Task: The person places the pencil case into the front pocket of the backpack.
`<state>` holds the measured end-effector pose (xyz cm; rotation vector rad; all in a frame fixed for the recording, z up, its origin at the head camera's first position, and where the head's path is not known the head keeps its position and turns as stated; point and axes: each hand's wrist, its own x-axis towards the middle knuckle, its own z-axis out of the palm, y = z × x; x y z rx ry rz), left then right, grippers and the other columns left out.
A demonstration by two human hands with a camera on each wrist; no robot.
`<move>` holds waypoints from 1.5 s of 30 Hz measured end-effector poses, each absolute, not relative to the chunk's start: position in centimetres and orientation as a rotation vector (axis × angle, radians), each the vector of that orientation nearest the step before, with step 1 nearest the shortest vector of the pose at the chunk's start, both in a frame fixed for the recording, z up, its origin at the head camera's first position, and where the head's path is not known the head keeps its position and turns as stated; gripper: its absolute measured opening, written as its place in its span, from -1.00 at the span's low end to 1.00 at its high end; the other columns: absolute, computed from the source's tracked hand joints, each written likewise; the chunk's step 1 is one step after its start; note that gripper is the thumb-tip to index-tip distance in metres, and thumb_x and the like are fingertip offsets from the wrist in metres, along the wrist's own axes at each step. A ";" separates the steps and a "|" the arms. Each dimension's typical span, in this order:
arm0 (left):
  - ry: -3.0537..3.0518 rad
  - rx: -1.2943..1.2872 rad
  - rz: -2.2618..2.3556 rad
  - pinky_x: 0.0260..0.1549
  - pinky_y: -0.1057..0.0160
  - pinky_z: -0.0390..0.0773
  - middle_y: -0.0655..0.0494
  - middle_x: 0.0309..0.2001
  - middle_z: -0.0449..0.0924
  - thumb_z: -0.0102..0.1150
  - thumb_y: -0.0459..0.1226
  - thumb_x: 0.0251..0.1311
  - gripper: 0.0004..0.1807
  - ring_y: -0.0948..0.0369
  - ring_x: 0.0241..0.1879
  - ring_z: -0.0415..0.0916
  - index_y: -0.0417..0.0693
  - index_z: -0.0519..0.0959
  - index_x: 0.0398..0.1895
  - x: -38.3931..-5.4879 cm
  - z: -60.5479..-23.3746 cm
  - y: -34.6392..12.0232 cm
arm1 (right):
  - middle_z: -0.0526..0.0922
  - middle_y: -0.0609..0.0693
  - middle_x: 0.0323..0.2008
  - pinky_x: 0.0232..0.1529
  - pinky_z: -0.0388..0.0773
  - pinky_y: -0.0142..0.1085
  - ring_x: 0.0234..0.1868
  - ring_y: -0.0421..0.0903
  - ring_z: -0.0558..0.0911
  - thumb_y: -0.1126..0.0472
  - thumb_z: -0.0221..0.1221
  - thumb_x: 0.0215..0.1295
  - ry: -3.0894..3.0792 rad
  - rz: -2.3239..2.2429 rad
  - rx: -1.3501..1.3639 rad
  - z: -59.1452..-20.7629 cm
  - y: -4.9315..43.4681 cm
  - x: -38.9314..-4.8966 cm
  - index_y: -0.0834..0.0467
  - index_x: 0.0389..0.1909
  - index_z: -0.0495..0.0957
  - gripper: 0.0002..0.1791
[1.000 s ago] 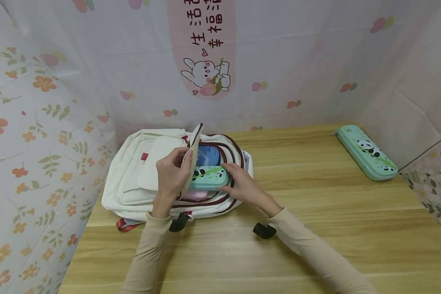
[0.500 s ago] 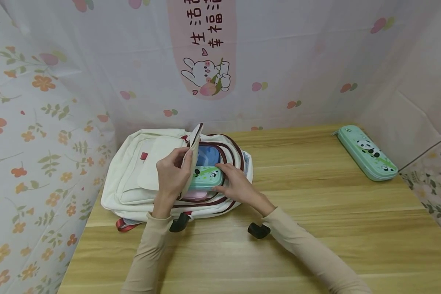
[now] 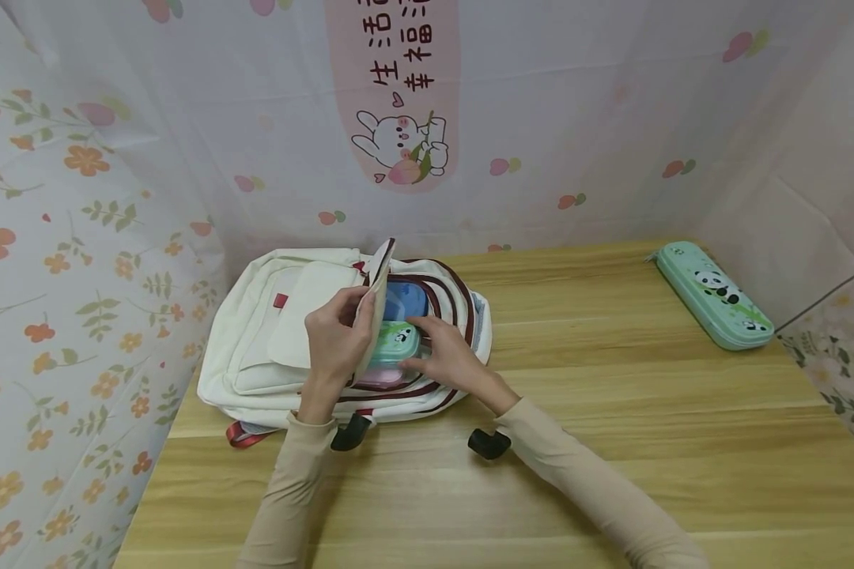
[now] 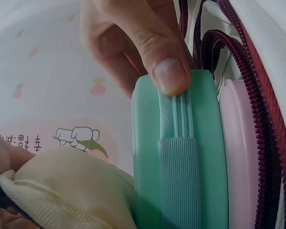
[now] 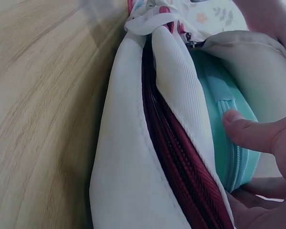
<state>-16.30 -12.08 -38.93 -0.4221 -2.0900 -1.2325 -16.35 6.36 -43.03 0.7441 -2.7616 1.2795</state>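
A white backpack with dark red zippers lies on the table, its front pocket unzipped. My left hand pinches the edge of the pocket's front panel and holds it up. With thumb and fingers, my right hand grips the outer end of a mint-green panda pencil case, whose other end is hidden inside the pocket. The right wrist view shows the thumb on the case's zipper side. Beside the case in the pocket are a blue case and a pink case.
Another mint-green panda pencil case lies at the back right of the wooden table. A patterned curtain hangs behind the backpack. A red strap sticks out at the bag's near left.
My right hand has pushed the pencil case leftward, deeper into the pocket, so less of it shows. The left hand stays on the pocket panel.
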 end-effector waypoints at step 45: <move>-2.071 -0.365 -1.287 -0.49 0.60 0.42 -0.09 -0.44 0.76 0.31 -0.38 0.27 -0.88 0.26 -0.53 0.56 -0.25 0.74 -0.21 -16.3 -39.3 -13.0 | 0.38 0.34 0.42 0.37 0.35 0.15 0.42 0.28 0.39 -0.02 0.41 0.22 -2.751 1.262 0.359 -41.3 16.9 -18.5 0.36 0.47 0.23 -0.05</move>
